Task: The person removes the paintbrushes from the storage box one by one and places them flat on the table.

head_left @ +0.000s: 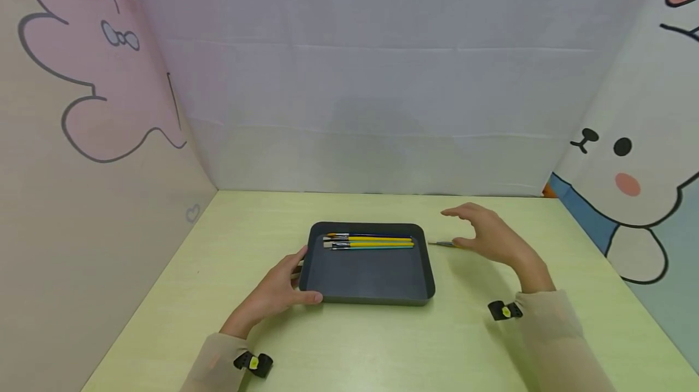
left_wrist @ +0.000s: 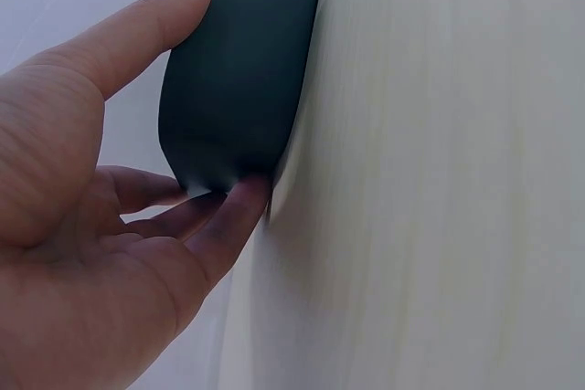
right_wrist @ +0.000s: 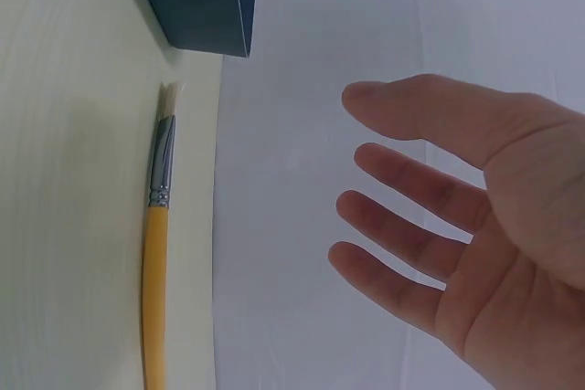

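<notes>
A dark grey rectangular tray (head_left: 371, 280) lies on the table, with several paintbrushes (head_left: 377, 243) side by side near its far wall. Their handles are yellow, dark blue and teal. My left hand (head_left: 275, 292) grips the tray's near left corner, thumb at the front wall and fingers round the left side. In the left wrist view, fingertips (left_wrist: 251, 187) reach the tray's lower edge. One loose paintbrush (right_wrist: 155, 262), yellow-handled with a pale bristle tip, lies on the table right of the tray. Over it hovers my right hand (head_left: 491, 237), holding nothing, thumb and fingers spread apart.
The pale green-yellow table (head_left: 377, 349) meets a white sheet (head_left: 377, 76) at its back edge. Cartoon-printed panels, a pink one (head_left: 125, 107) on the left and one with a white animal (head_left: 639, 167) on the right, flank both sides.
</notes>
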`<state>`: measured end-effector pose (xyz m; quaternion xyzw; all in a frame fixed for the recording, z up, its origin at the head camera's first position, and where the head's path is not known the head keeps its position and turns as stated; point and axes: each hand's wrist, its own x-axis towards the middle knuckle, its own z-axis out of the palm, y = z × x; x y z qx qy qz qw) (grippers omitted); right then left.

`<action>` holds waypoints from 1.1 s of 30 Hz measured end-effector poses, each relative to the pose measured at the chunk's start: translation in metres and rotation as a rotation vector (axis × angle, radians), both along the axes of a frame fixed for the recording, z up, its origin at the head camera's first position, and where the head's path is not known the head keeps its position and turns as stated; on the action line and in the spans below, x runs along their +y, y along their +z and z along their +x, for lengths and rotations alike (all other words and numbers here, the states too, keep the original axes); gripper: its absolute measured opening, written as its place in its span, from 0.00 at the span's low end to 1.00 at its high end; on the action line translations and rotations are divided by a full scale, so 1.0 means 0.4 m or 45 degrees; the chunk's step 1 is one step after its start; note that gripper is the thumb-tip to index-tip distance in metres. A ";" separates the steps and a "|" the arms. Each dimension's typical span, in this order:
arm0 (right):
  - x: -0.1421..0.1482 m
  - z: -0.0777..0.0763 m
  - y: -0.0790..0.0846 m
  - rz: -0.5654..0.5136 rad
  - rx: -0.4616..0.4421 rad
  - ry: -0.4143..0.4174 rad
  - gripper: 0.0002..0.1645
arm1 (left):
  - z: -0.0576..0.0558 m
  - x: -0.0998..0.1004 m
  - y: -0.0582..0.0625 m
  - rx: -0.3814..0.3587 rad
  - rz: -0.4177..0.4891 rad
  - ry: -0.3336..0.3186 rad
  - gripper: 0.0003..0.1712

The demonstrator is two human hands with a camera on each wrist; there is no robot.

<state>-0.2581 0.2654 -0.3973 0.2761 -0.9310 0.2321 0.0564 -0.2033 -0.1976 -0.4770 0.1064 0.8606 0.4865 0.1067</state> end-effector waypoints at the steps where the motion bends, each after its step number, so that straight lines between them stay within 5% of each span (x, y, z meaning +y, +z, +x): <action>1: -0.004 0.002 0.002 -0.002 0.002 0.003 0.36 | 0.000 0.000 0.000 -0.001 0.000 0.001 0.72; 14: -0.066 0.004 0.003 -0.048 0.119 0.052 0.38 | 0.004 0.003 0.002 -0.004 0.005 0.017 0.72; 33: -0.146 0.023 -0.009 -0.048 0.070 0.144 0.40 | 0.006 0.009 0.002 0.000 0.021 0.017 0.71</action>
